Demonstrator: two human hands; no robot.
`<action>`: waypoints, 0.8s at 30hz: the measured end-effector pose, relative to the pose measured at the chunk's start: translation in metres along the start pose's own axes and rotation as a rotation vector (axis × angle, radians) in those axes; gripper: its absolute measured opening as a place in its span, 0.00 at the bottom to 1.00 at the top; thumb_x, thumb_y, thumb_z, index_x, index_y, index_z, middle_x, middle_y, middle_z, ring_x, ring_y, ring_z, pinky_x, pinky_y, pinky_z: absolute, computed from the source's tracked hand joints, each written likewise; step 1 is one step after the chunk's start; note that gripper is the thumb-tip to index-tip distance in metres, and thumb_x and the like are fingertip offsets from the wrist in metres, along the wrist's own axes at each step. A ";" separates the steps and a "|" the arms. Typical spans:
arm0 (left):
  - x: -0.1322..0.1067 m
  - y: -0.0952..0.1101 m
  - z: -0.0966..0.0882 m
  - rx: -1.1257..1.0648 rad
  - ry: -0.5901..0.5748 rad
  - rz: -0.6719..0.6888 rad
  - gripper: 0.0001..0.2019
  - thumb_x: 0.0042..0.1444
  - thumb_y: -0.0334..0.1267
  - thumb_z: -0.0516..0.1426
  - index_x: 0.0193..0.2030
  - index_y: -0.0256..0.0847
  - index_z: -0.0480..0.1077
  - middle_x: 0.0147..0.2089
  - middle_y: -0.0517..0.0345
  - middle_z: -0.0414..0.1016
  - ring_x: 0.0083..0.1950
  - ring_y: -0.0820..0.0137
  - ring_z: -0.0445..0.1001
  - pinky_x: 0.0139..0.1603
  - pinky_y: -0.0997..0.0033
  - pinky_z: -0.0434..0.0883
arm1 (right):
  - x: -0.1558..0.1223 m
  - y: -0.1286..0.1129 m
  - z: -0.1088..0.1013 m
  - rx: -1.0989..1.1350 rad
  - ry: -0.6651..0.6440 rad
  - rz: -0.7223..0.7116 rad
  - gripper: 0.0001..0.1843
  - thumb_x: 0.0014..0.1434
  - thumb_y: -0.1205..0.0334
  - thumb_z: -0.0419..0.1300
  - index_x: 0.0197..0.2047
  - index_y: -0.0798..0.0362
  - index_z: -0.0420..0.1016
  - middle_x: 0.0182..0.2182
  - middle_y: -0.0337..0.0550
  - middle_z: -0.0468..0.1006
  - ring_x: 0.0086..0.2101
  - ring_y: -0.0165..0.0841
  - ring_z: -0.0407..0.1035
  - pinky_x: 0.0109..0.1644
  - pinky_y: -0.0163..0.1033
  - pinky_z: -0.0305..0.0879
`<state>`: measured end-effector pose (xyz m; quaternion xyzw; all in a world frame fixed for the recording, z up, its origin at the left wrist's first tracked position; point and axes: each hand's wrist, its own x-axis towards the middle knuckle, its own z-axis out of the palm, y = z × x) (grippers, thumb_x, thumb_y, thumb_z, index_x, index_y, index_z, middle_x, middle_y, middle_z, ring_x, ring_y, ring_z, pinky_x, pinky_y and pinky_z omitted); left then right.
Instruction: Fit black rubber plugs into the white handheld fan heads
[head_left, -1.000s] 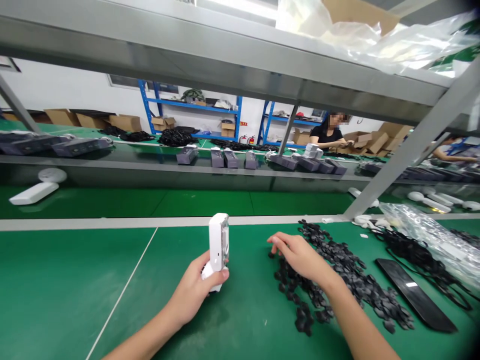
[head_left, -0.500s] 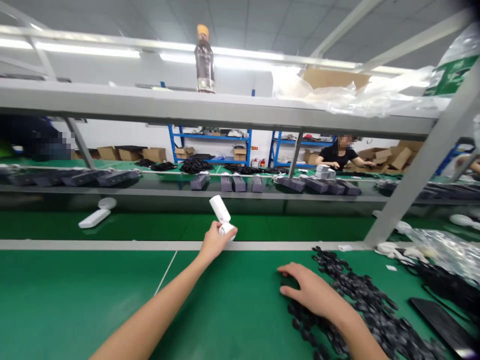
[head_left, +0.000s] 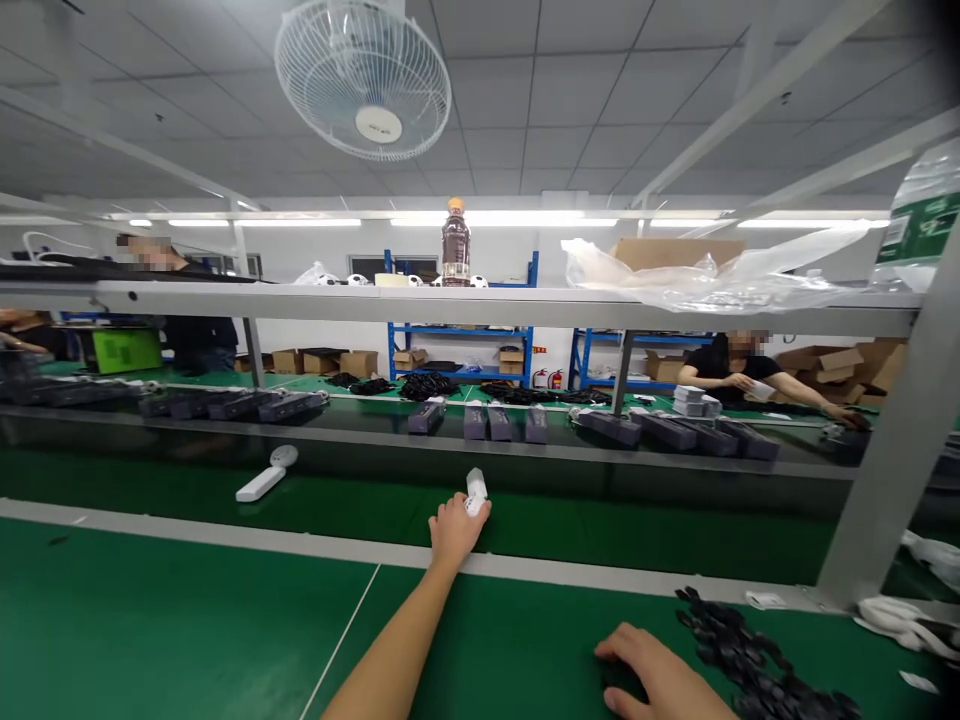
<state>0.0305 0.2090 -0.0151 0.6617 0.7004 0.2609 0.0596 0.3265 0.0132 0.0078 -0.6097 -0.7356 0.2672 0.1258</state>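
1. Left hand [head_left: 457, 532]: closed around the lower end of a white device [head_left: 475, 490], upper end poking out above the fingers, raised just over the bench's far edge.
2. Right hand [head_left: 652, 675]: low and well right of the grip, fingers curved, resting at the edge of a pile of small black pieces [head_left: 757, 650]. Whether those fingers hold a piece: impossible to tell.
3. Just below the grip: a green bench [head_left: 172, 620], crossed by a thin white line [head_left: 345, 640] and edged with a grey strip [head_left: 225, 540].
4. Beyond the grip and to its left: a second white device [head_left: 259, 485], lying on a lower green surface, round head [head_left: 283, 456] at its far end.
5. Straight beyond the grip: a row of dark grey boxes [head_left: 472, 423] on a narrow shelf [head_left: 375, 436].
6. High above the grip: a brown bottle [head_left: 455, 245] on an upper shelf [head_left: 450, 305], and higher still, a ceiling fan [head_left: 364, 80].
7. Far off, right of the grip: a co-worker [head_left: 731, 370] in a dark top, arms out over another bench, well apart from both hands.
8. Behind that bench: blue racks [head_left: 459, 340] and cardboard boxes [head_left: 840, 365].
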 end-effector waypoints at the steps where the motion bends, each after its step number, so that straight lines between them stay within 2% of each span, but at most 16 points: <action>1: 0.000 -0.001 0.000 -0.005 -0.013 0.038 0.19 0.68 0.49 0.58 0.58 0.38 0.71 0.57 0.48 0.75 0.55 0.58 0.75 0.57 0.48 0.73 | 0.002 0.002 0.002 -0.014 0.021 -0.025 0.14 0.60 0.56 0.61 0.48 0.41 0.83 0.53 0.47 0.80 0.53 0.49 0.75 0.51 0.42 0.72; 3: -0.003 -0.001 0.000 -0.014 -0.048 0.134 0.21 0.68 0.48 0.59 0.61 0.39 0.69 0.60 0.47 0.73 0.58 0.56 0.74 0.59 0.46 0.72 | 0.006 0.004 0.006 -0.034 0.059 -0.050 0.10 0.59 0.59 0.60 0.41 0.42 0.83 0.47 0.47 0.82 0.47 0.47 0.76 0.46 0.41 0.72; 6: -0.007 0.000 0.002 -0.015 -0.115 0.279 0.25 0.67 0.46 0.60 0.67 0.42 0.65 0.67 0.47 0.67 0.63 0.53 0.70 0.63 0.43 0.68 | 0.008 0.005 0.012 -0.044 0.115 -0.045 0.07 0.57 0.61 0.61 0.37 0.43 0.81 0.44 0.47 0.81 0.43 0.46 0.75 0.42 0.39 0.70; 10: -0.009 0.003 0.002 -0.005 -0.188 0.364 0.28 0.67 0.47 0.59 0.71 0.45 0.60 0.71 0.46 0.62 0.66 0.51 0.66 0.66 0.40 0.64 | 0.008 0.001 0.016 -0.054 0.156 -0.041 0.02 0.56 0.61 0.61 0.34 0.45 0.76 0.41 0.46 0.79 0.40 0.44 0.73 0.39 0.38 0.67; 13: -0.012 0.007 -0.003 -0.010 -0.220 0.388 0.33 0.66 0.44 0.58 0.75 0.47 0.53 0.73 0.45 0.60 0.68 0.49 0.64 0.67 0.41 0.62 | 0.012 0.001 0.018 -0.027 0.155 -0.077 0.01 0.58 0.61 0.60 0.35 0.47 0.73 0.37 0.43 0.76 0.39 0.41 0.71 0.38 0.36 0.63; 15: -0.023 0.009 -0.009 -0.019 -0.224 0.400 0.38 0.64 0.40 0.57 0.78 0.48 0.47 0.76 0.44 0.55 0.71 0.48 0.60 0.68 0.42 0.59 | 0.017 0.001 0.020 0.055 0.089 -0.121 0.04 0.61 0.62 0.58 0.41 0.47 0.70 0.32 0.39 0.72 0.33 0.36 0.67 0.34 0.35 0.58; 17: -0.045 0.007 -0.016 -0.029 -0.220 0.427 0.40 0.63 0.38 0.55 0.79 0.48 0.42 0.79 0.46 0.47 0.75 0.48 0.53 0.71 0.42 0.54 | 0.021 0.000 0.023 0.152 -0.003 -0.176 0.06 0.63 0.63 0.56 0.45 0.47 0.68 0.28 0.34 0.67 0.27 0.31 0.59 0.30 0.34 0.51; 20: -0.093 -0.011 -0.027 -0.044 -0.240 0.509 0.39 0.64 0.39 0.55 0.79 0.54 0.43 0.81 0.56 0.44 0.78 0.52 0.48 0.75 0.46 0.49 | 0.023 -0.006 0.029 0.205 -0.064 -0.229 0.02 0.64 0.62 0.57 0.42 0.47 0.69 0.25 0.32 0.64 0.24 0.29 0.54 0.29 0.34 0.47; 21: -0.111 -0.020 -0.029 -0.051 -0.264 0.551 0.38 0.64 0.39 0.55 0.78 0.58 0.45 0.80 0.58 0.47 0.77 0.54 0.49 0.75 0.48 0.51 | 0.022 -0.010 0.032 0.196 -0.063 -0.240 0.02 0.65 0.60 0.57 0.40 0.47 0.71 0.25 0.34 0.67 0.24 0.29 0.56 0.29 0.34 0.48; 22: -0.127 -0.029 -0.030 -0.079 -0.317 0.605 0.36 0.64 0.41 0.56 0.77 0.59 0.49 0.79 0.57 0.50 0.76 0.52 0.52 0.74 0.48 0.55 | 0.020 -0.015 0.035 0.182 -0.052 -0.252 0.04 0.65 0.58 0.58 0.39 0.47 0.73 0.26 0.35 0.71 0.24 0.29 0.59 0.29 0.34 0.50; 24: -0.155 -0.044 -0.027 -0.103 -0.430 0.629 0.31 0.64 0.48 0.59 0.73 0.58 0.58 0.74 0.51 0.61 0.71 0.48 0.61 0.68 0.47 0.63 | 0.015 -0.026 0.044 0.152 -0.003 -0.292 0.07 0.66 0.55 0.58 0.40 0.44 0.77 0.30 0.39 0.79 0.27 0.32 0.68 0.30 0.33 0.57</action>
